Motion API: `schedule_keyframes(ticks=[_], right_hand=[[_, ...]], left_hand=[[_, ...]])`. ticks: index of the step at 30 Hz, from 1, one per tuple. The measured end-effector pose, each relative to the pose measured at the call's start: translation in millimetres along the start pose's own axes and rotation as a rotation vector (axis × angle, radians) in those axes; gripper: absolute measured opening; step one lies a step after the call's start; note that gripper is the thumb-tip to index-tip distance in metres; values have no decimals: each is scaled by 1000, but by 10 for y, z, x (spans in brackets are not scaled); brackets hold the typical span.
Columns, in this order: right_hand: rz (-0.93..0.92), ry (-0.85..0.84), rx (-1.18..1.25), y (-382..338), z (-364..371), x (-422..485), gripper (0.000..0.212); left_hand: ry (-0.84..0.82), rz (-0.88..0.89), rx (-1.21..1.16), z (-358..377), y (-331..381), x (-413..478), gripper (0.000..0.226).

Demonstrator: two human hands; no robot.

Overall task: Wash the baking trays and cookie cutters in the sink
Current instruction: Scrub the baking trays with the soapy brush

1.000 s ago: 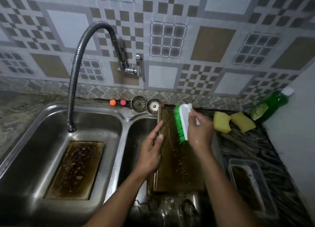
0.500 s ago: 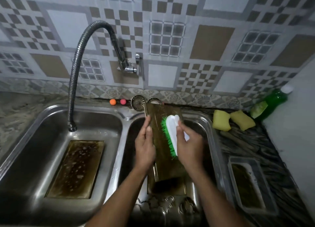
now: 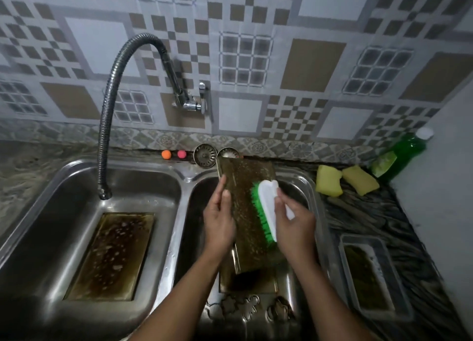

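Note:
A grimy brown baking tray stands tilted on end over the right basin of the steel sink. My left hand grips its left edge. My right hand grips a white scrub brush whose green bristles press against the tray's face. A second dirty tray lies flat in the left basin. Another dark tray lies under the tilted one. Several metal cookie cutters lie at the right basin's near end.
A flexible faucet hose hangs over the left basin. Two sink strainers and two small balls sit on the back ledge. Two yellow sponges, a green soap bottle and a clear container occupy the right counter.
The tray turned from edge-on to facing me and shifted left. My right hand moved the brush left and down across its face.

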State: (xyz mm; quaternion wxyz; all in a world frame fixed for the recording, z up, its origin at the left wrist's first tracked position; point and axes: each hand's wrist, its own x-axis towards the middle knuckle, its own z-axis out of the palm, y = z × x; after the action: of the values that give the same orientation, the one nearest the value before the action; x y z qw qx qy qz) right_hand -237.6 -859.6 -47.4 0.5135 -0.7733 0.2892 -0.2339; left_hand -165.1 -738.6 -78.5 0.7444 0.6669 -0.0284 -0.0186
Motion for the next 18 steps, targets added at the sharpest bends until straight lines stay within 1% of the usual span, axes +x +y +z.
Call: schedule_keyframes(ticks=[4,6,8,9,11,13,14,16,18], right_hand=[[-124,-133,24,-90,84,-311,26],[-102,-124,26,53,-40,-383,26],[-48,-98,10,199,-153,-358,29],[-30,-123,6,221,-181,-334,32],[9,-259,15,155,-183,-298,37],[-8,-414,0,37,-166,-294,39],[-30,-454,-16,-10,-171,-298,38],[-53,-475,-32,-46,-208,-307,37],[-49,-472,-56,-35,-255,-330,42]], left_hand=[[25,-56,-65,9,-66,37,37],[37,-50,-55,-52,-42,62,36],[2,-32,-13,-125,-36,46,38],[-33,-28,20,-151,-29,16,40],[-139,-22,92,-155,8,-66,47],[-264,-11,152,-101,101,-179,57],[-319,-16,165,-63,152,-240,61],[-406,-61,166,-8,258,-354,67],[-463,-166,86,-10,312,-428,78]])
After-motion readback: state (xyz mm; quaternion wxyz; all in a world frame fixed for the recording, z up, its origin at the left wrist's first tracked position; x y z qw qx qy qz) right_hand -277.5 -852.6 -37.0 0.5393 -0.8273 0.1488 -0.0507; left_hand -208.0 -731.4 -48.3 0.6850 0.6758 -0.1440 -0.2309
